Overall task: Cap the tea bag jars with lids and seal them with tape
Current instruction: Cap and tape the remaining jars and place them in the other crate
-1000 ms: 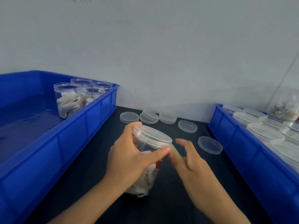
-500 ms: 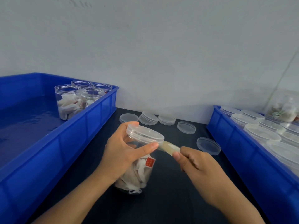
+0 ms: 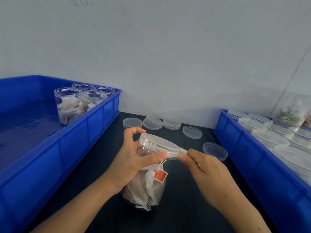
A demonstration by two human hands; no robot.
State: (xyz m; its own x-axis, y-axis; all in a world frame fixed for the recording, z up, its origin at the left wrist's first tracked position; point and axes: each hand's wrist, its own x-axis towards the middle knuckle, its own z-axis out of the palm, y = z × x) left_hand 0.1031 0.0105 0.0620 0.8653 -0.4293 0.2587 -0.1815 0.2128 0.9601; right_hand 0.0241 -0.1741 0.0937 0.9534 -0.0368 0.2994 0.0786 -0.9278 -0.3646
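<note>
A clear jar of tea bags (image 3: 148, 185) with a red tag stands tilted on the dark table, its clear lid (image 3: 158, 145) on top. My left hand (image 3: 133, 160) grips the jar just below the lid, thumb lying along the lid's rim. My right hand (image 3: 202, 167) pinches a short strip of yellowish tape (image 3: 182, 151) that runs to the lid's right edge. Several loose lids (image 3: 154, 122) lie at the back of the table.
A blue crate (image 3: 87, 125) on the left holds several uncapped jars of tea bags (image 3: 70, 106) in its far corner. A second blue crate (image 3: 249, 157) on the right is full of lidded jars (image 3: 269, 138). A grey wall stands behind.
The jar has turned and tilted in my left hand, bringing the red tag round to the front. My right hand has moved closer to the lid, so the tape strip is shorter.
</note>
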